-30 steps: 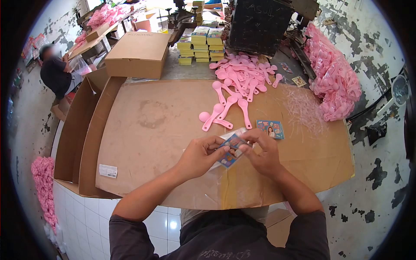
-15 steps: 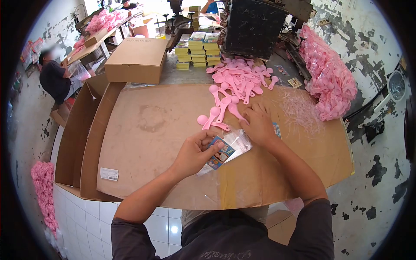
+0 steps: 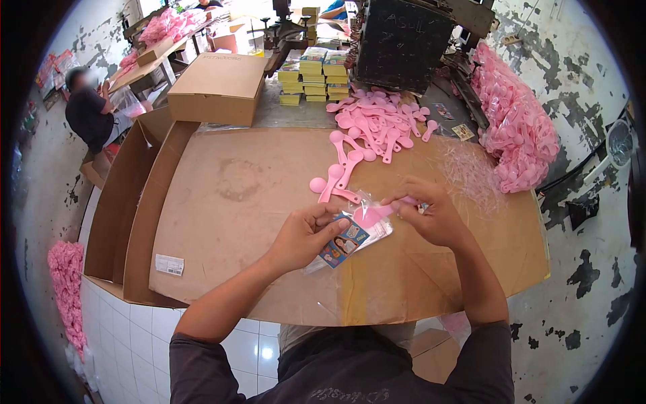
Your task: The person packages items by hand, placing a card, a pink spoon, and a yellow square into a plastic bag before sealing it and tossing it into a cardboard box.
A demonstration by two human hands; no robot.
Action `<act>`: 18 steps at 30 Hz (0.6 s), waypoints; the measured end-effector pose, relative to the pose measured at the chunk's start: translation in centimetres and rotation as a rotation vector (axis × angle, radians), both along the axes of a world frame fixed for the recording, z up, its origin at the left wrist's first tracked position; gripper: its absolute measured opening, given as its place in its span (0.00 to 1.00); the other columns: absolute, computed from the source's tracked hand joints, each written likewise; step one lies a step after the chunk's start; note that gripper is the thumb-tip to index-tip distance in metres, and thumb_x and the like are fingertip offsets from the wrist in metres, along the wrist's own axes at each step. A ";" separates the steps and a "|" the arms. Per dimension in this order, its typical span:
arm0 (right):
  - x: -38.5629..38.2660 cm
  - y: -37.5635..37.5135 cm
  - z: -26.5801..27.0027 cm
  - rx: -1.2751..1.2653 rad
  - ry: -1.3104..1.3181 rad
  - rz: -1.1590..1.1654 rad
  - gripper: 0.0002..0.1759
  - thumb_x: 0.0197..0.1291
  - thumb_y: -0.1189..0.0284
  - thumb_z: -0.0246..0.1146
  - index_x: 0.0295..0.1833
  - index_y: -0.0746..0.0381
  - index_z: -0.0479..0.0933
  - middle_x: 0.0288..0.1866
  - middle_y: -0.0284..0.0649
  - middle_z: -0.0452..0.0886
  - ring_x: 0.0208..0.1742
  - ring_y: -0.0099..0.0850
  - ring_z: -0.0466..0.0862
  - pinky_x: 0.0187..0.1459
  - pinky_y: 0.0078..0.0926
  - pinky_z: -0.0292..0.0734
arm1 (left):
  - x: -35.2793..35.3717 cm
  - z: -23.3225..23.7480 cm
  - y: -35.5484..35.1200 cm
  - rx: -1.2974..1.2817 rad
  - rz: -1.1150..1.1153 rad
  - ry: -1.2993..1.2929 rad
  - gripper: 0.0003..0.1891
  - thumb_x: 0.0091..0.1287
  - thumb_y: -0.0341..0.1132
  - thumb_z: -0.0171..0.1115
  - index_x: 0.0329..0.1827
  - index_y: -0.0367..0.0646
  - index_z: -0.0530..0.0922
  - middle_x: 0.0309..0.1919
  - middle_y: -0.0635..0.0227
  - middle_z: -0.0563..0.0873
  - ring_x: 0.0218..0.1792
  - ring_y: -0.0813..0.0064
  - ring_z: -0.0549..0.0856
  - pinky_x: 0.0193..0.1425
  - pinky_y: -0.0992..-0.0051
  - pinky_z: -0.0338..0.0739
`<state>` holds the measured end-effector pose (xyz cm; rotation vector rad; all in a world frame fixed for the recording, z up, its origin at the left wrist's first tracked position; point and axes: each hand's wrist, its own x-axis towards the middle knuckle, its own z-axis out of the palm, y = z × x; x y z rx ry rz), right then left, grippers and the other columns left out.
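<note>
My left hand pinches a blue printed card at the mouth side of a clear plastic bag, over a small stack of clear bags. My right hand is closed on the handle of a pink spoon, whose round bowl points left and lies at the bags, just right of the card. Several loose pink spoons lie beyond my hands, leading up to a larger pile of pink spoons.
A closed cardboard box and stacks of cards stand at the back, beside a black machine. Plastic strips and bagged pink items are at right. A person sits at far left.
My right hand has taken hold of a pink spoon and brought it nearer, with its bowl now at the bags. My left hand stays nearly in place with the card.
</note>
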<state>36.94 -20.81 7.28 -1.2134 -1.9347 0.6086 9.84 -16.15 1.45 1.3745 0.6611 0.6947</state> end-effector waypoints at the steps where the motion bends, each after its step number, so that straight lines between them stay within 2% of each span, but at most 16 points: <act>1: -0.4 -0.2 0.5 -0.012 -0.049 0.016 0.07 0.67 0.76 0.66 0.47 0.64 0.87 0.37 0.39 0.83 0.38 0.29 0.81 0.39 0.27 0.75 | -0.1 0.2 0.0 0.002 -0.012 0.055 0.13 0.80 0.33 0.63 0.60 0.34 0.82 0.44 0.65 0.92 0.41 0.85 0.88 0.40 0.81 0.84; 5: -1.3 0.3 0.2 0.114 -0.124 0.108 0.06 0.65 0.78 0.66 0.45 0.65 0.86 0.37 0.40 0.84 0.36 0.33 0.82 0.39 0.29 0.77 | 0.3 -0.4 -0.3 -0.007 -0.058 0.021 0.14 0.80 0.33 0.63 0.61 0.34 0.82 0.43 0.66 0.92 0.40 0.86 0.88 0.39 0.82 0.83; 8: -2.0 0.0 1.0 0.052 -0.091 -0.006 0.05 0.64 0.79 0.66 0.44 0.65 0.85 0.37 0.41 0.84 0.36 0.34 0.82 0.38 0.31 0.77 | 0.3 -0.3 -0.4 -0.007 -0.076 0.025 0.15 0.80 0.32 0.63 0.64 0.34 0.82 0.44 0.67 0.92 0.40 0.86 0.88 0.40 0.82 0.84; 11: -1.5 0.5 1.0 0.006 -0.005 -0.052 0.07 0.61 0.82 0.65 0.43 0.66 0.86 0.33 0.38 0.82 0.33 0.27 0.82 0.38 0.27 0.76 | 0.2 0.0 -0.4 -0.006 -0.061 0.045 0.16 0.80 0.32 0.63 0.65 0.34 0.81 0.44 0.67 0.92 0.41 0.86 0.88 0.42 0.82 0.84; 14: -1.4 0.6 0.2 0.021 -0.057 0.048 0.11 0.63 0.80 0.65 0.51 0.65 0.85 0.37 0.42 0.84 0.38 0.31 0.85 0.40 0.32 0.79 | 0.0 0.0 -0.3 0.004 -0.085 0.029 0.16 0.79 0.32 0.63 0.65 0.34 0.81 0.46 0.66 0.92 0.43 0.86 0.88 0.45 0.81 0.84; 17: -3.1 0.0 0.3 0.035 -0.100 0.049 0.16 0.64 0.80 0.63 0.57 0.65 0.83 0.50 0.42 0.85 0.50 0.29 0.84 0.52 0.29 0.78 | 0.2 -0.4 -0.5 0.009 -0.132 -0.046 0.16 0.80 0.32 0.63 0.65 0.34 0.81 0.47 0.66 0.91 0.44 0.84 0.88 0.48 0.79 0.84; 18: -4.1 -0.3 0.3 -0.146 0.171 0.139 0.18 0.66 0.79 0.62 0.60 0.65 0.81 0.54 0.42 0.84 0.55 0.31 0.83 0.56 0.30 0.77 | 0.2 -0.3 -0.6 -0.001 -0.145 -0.049 0.15 0.80 0.32 0.63 0.65 0.34 0.81 0.47 0.65 0.91 0.45 0.84 0.88 0.48 0.79 0.84</act>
